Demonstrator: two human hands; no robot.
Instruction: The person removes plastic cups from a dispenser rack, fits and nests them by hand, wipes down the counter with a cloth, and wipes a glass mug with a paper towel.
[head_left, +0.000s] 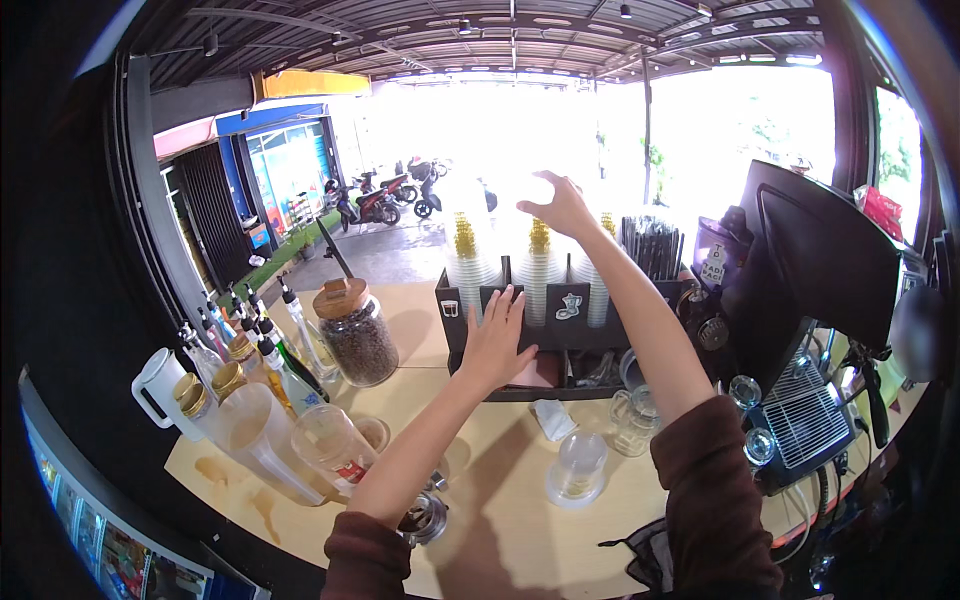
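My right hand (562, 206) is raised above the middle stack of clear plastic cups (536, 285), thumb and fingers curved apart. The glare behind it washes out the background, and nothing shows between the fingers. Lower down, my left hand (491, 341) spreads its fingers in front of the black cup organizer (511, 298); whether it touches the front is unclear. Two further stacks, a left one (472, 281) and a right one (598, 300) partly behind my right forearm, stand in the same organizer. A single clear plastic cup (581, 465) stands on the counter below my hands.
Left are a jar of coffee beans (360, 345), several pump bottles (274, 364), a plastic pitcher (259, 435) and a clear tub (330, 442). A metal portafilter (426, 517) lies near my left sleeve. Right are glass mugs (634, 424), a crumpled tissue (553, 420) and an espresso machine (802, 420).
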